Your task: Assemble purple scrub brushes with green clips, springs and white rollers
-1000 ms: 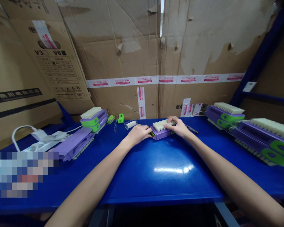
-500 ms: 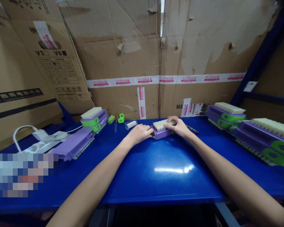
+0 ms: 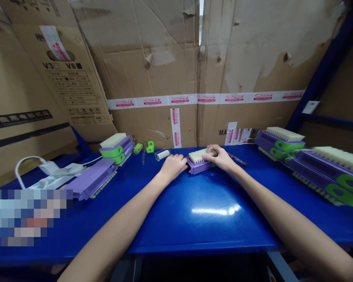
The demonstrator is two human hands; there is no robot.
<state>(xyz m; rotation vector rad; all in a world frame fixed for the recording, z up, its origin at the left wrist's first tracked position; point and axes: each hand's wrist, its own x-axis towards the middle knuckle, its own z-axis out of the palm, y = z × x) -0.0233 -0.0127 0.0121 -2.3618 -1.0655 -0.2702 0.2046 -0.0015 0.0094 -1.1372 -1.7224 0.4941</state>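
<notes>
A purple brush with cream bristles facing up lies near the back of the blue table. My right hand grips its right part, thumb and fingers pressed on the bristles and the side. At the brush's left end is my left hand, its fingers curled closed; whatever they hold is hidden behind them. A clear case with a white roll lies just behind my left hand. Farther left are a green clip-like part, a metal spring and a small green-framed piece.
Purple-and-green brushes are stacked at left and right. A white power strip with cables lies at the left. Behind my right hand is a dark pen-like tool. Cardboard walls the back. A blurred patch covers the lower left.
The green bit at the brush's left end no longer shows beside my left fingers. The brush has turned very slightly. My right hand keeps its grip.
</notes>
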